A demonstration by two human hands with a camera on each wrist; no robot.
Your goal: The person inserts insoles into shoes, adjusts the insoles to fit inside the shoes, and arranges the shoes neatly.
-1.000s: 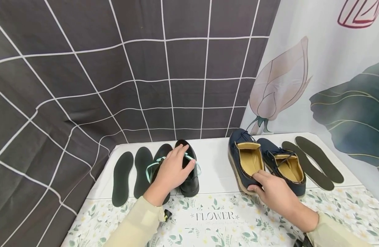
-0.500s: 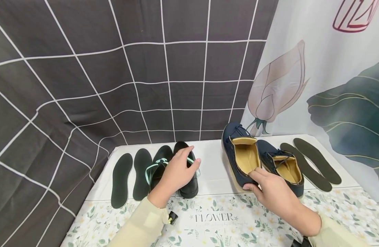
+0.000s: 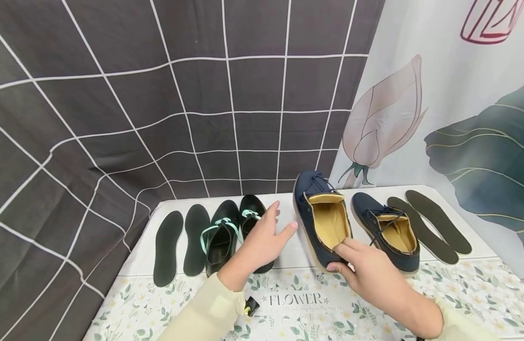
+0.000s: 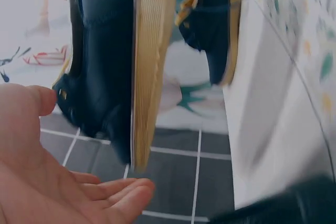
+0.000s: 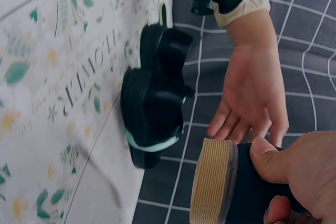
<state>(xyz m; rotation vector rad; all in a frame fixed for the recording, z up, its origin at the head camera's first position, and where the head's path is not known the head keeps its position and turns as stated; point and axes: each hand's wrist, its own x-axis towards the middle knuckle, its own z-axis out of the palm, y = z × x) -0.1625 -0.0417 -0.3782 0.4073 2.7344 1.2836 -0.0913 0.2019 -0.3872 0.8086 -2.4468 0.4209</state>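
My right hand (image 3: pixel 373 272) pinches the heel of a navy lace-up shoe (image 3: pixel 330 220), thumb outside and fingers inside the tan-lined opening. The shoe is lifted off the white surface, its ribbed tan sole (image 5: pixel 210 182) showing in the right wrist view. My left hand (image 3: pixel 264 244) is spread with nothing in it, between the held shoe and a pair of black shoes with mint laces. In the left wrist view its fingers lie close to the toe of the navy shoe (image 4: pixel 107 66). The other navy shoe (image 3: pixel 398 234) stands to the right.
Two black insoles (image 3: pixel 168 248) lie left of the black shoes (image 3: pixel 221 246). Two dark olive insoles (image 3: pixel 438 222) lie at the far right. A dark grid-patterned curtain (image 3: pixel 257 128) hangs behind the white, flower-printed table cover (image 3: pixel 296 322).
My right hand has lifted the navy shoe and carried it left, away from its mate. My left hand has moved right, off the black shoes, toward the navy shoe.
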